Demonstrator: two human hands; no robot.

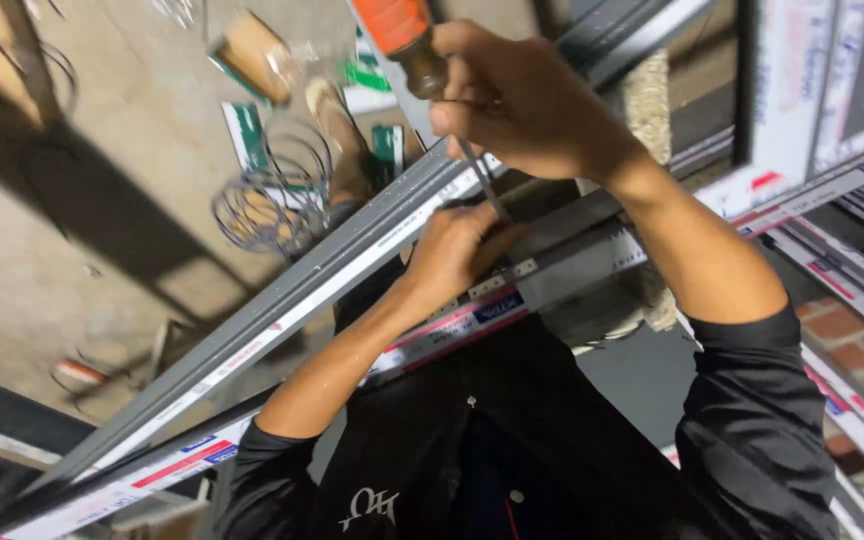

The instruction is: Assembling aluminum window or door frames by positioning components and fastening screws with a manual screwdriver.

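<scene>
My right hand [527, 100] grips a screwdriver [414, 45] with an orange and brown handle, its thin metal shaft [482, 180] pointing down. My left hand [457, 250] is closed around the shaft's lower end, steadying the tip against a grey metal frame profile [332, 270]. The profile runs diagonally from lower left to upper right and carries a white protective film with red and blue markings [452, 325]. The screwdriver tip itself is hidden behind my left fingers.
A coil of wire [272, 200] lies on the concrete floor beyond the frame, beside green and white packets [247, 135] and a cardboard box [252, 55]. More film-covered profiles [832, 190] stack at right over a brick surface [852, 350]. My foot [342, 140] stands near the coil.
</scene>
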